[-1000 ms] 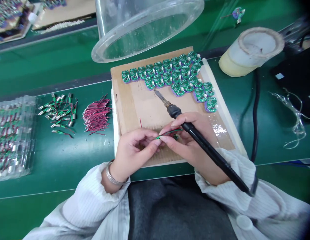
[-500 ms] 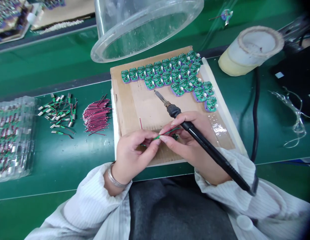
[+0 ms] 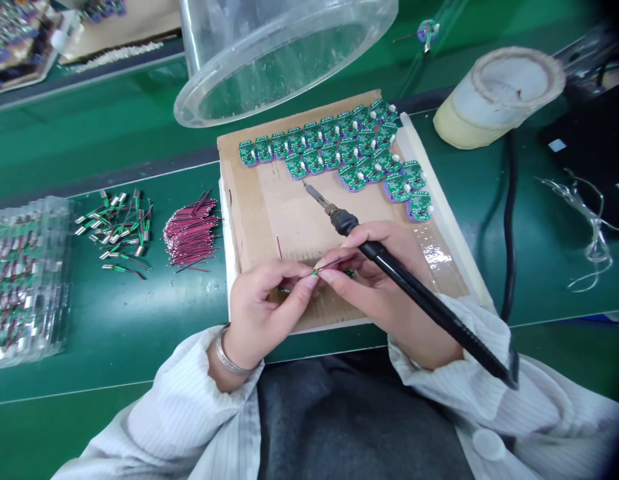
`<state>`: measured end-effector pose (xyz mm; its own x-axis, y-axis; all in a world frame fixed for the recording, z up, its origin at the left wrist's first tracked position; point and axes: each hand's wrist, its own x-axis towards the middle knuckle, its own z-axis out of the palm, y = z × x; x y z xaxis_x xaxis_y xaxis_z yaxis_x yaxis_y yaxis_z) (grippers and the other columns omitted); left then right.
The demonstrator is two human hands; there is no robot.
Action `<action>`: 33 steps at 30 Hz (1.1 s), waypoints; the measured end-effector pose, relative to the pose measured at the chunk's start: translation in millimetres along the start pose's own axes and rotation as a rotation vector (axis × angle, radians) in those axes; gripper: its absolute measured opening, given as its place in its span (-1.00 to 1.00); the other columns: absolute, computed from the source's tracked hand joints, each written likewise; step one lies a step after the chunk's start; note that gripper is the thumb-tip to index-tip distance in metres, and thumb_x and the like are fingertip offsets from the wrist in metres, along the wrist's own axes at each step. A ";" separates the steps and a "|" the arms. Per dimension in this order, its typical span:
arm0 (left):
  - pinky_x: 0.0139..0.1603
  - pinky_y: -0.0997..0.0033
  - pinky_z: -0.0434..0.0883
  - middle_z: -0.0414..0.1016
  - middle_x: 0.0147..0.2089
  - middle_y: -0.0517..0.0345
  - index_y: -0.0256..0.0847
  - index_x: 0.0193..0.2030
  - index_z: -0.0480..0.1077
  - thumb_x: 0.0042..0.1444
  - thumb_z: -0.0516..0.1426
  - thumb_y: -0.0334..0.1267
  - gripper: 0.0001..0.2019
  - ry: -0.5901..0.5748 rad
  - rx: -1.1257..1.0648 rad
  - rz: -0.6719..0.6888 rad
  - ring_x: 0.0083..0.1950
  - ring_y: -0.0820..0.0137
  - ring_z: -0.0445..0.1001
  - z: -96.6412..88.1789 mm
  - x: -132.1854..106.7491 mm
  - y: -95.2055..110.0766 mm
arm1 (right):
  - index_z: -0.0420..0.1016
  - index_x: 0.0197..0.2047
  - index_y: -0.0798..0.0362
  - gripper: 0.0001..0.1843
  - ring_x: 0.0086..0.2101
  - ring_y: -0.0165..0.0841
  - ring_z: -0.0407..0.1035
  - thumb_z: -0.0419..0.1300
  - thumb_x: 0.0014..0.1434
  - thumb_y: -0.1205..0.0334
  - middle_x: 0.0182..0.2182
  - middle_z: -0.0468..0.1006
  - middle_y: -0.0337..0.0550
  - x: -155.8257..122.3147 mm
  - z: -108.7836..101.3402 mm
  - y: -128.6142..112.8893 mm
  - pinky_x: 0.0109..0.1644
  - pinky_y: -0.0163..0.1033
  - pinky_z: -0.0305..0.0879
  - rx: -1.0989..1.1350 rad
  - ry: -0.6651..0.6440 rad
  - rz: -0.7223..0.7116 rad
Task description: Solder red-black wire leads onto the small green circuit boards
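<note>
My left hand point(image 3: 266, 297) pinches the end of thin red and green wires point(image 3: 332, 264) between thumb and forefinger. My right hand point(image 3: 389, 283) pinches the same wires a little to the right. A black soldering iron point(image 3: 409, 283) also rests in my right hand, across the fingers, its metal tip pointing up and left over the cardboard point(image 3: 302, 217). What the wires join to is hidden by my fingers. Small dark green parts, partly covered, show beneath both hands. Rows of green circuit boards point(image 3: 330, 156) lie on the cardboard's far part.
To the left are a pile of red wires point(image 3: 192, 233), small metal motors with leads point(image 3: 116, 227) and stacked clear trays point(image 3: 29, 280). A clear plastic hood point(image 3: 284, 67) hangs over the back. At right stand a pale cup point(image 3: 494, 100), a black cable point(image 3: 510, 227) and loose solder wire point(image 3: 589, 233).
The wires between my fingertips have turned slightly, showing more red and less green. Both hands and the soldering iron stay nearly in place; the view has shifted slightly.
</note>
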<state>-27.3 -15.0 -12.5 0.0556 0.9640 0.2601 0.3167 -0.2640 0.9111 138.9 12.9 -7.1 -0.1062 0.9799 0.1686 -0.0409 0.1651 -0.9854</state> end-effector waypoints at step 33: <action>-0.43 0.60 0.44 0.55 -0.51 0.21 -0.25 -0.34 0.46 0.17 0.19 -0.39 -0.94 -0.043 -0.016 0.012 -0.49 0.54 0.49 -2.6 5.5 9.7 | 0.34 -0.16 -0.09 -0.62 -0.32 -0.37 0.56 0.37 0.02 0.40 -0.34 0.58 -0.32 -2.0 -3.0 1.7 -0.27 -0.28 0.57 0.035 -0.057 -0.035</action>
<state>-26.3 -12.3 -1.4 0.1000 0.9613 0.2569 0.3008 -0.2753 0.9131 142.0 11.6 -9.2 -0.1600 0.9656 0.2052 -0.0807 0.1944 -0.9776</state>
